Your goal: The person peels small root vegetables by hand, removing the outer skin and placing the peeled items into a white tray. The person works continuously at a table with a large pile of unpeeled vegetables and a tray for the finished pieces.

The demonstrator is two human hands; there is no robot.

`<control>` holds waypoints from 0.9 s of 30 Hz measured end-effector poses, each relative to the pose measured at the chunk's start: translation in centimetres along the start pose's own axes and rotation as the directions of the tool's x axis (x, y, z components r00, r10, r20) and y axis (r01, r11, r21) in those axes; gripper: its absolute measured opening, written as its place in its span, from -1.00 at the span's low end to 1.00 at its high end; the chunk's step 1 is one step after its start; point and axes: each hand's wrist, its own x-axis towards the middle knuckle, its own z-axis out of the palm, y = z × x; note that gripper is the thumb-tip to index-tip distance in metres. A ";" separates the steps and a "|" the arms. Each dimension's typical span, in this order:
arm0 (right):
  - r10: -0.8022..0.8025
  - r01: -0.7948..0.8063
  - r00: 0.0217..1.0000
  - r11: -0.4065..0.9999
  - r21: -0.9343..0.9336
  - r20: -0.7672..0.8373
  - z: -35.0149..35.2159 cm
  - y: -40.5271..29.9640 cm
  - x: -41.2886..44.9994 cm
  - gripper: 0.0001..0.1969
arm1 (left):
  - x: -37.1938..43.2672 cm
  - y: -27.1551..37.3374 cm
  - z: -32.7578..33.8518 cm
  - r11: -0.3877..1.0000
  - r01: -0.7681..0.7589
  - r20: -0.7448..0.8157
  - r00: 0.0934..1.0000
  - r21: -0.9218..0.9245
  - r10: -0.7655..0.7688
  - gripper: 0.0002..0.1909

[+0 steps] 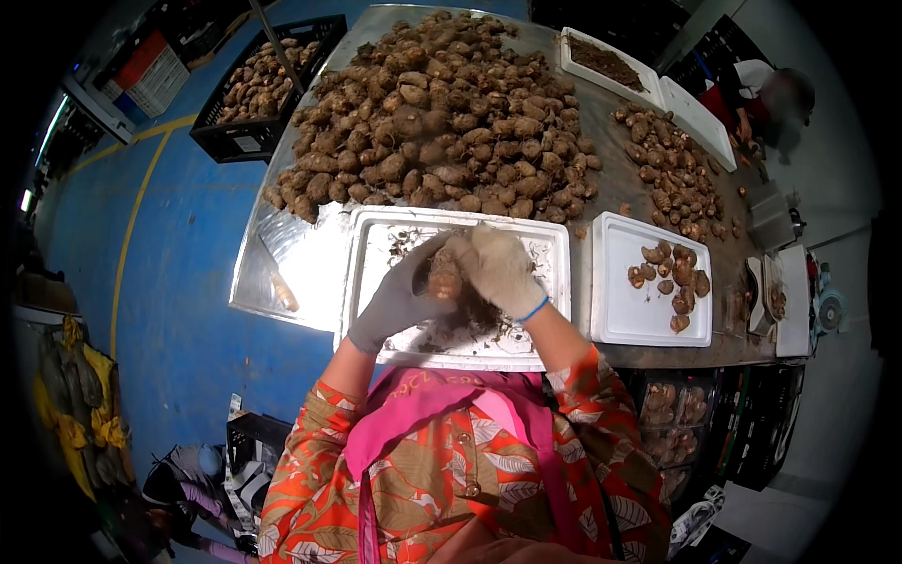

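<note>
My left hand [402, 299], in a grey glove, is closed around a brown taro corm [445, 276] above a white foam tray [458, 361]. My right hand [502, 271], in a cream knitted glove with a blue cuff edge, touches the corm's upper right side; whether it also holds a tool is hidden. Dark root scraps [479, 317] lie in the tray under both hands. Beyond the tray a large heap of hairy taro corms [451, 120] covers much of the metal table.
A knife with a wooden handle [283, 290] lies left of the tray. At the right are a second white tray [652, 331] with several corms and a smaller corm pile [673, 169]. A black crate [239, 144] stands back left. Another person [757, 99] is at the far right.
</note>
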 end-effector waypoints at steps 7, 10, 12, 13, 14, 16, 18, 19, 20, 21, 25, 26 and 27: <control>-0.118 0.213 0.977 0.473 0.855 -0.178 2.7 2.7 -1.1 -0.53 | -0.1 -0.8 0.0 0.981 -0.033 -0.061 0.998 -0.189 0.022 -0.10; -0.198 0.210 0.971 0.418 0.884 -0.136 3.7 1.9 -2.4 -0.43 | -0.3 0.5 0.2 0.967 0.010 -0.047 0.999 -0.254 -0.023 -0.11; -0.137 0.176 0.980 0.231 0.957 -0.147 4.5 0.7 -2.5 -0.51 | -0.3 0.6 0.3 0.964 0.028 -0.043 0.998 -0.263 -0.040 -0.11; -0.095 0.228 0.972 0.184 0.956 -0.214 5.1 0.9 -1.8 -0.57 | -0.4 0.5 0.4 0.962 0.015 -0.033 0.999 -0.274 -0.024 -0.10; -0.050 0.282 0.959 0.139 0.949 -0.278 5.6 1.4 -0.3 -0.63 | -0.4 0.1 0.6 0.959 0.002 -0.022 1.000 -0.285 -0.008 -0.10; 0.023 0.246 0.942 0.632 0.735 -0.335 6.1 3.7 1.3 -0.79 | -0.5 -0.4 0.7 0.952 -0.008 -0.016 1.000 -0.308 0.003 -0.09; 0.053 0.140 0.946 0.824 0.548 -0.321 5.9 5.4 1.7 -0.88 | -0.8 -0.9 0.7 0.943 -0.005 -0.037 0.999 -0.332 -0.008 -0.08; 0.085 0.096 0.960 0.793 0.601 -0.265 5.8 5.4 1.1 -0.84 | -0.9 -1.0 0.6 0.954 -0.001 -0.044 0.999 -0.300 -0.013 -0.08; 0.115 0.049 0.971 0.760 0.648 -0.209 5.5 5.5 0.7 -0.79 | -0.7 -1.0 0.3 0.964 0.003 -0.050 0.999 -0.267 -0.017 -0.07; 0.143 -0.002 0.979 0.723 0.691 -0.147 5.0 4.9 0.1 -0.74 | -0.7 -1.0 0.2 0.973 0.009 -0.056 0.998 -0.229 -0.023 -0.07; -0.136 0.178 0.980 0.260 0.949 -0.146 4.6 1.3 -2.0 -0.51 | -0.6 -1.5 0.7 0.917 0.018 -0.028 0.999 -0.398 -0.031 -0.11; -0.144 0.209 0.973 0.203 0.956 -0.182 4.9 1.2 -2.1 -0.51 | -0.5 -1.0 1.0 0.880 0.028 -0.003 0.999 -0.473 -0.034 -0.12; -0.087 0.193 0.980 0.170 0.966 -0.181 5.6 1.6 -1.5 -0.53 | -0.6 -0.7 1.3 0.842 0.038 0.009 0.999 -0.538 -0.039 -0.14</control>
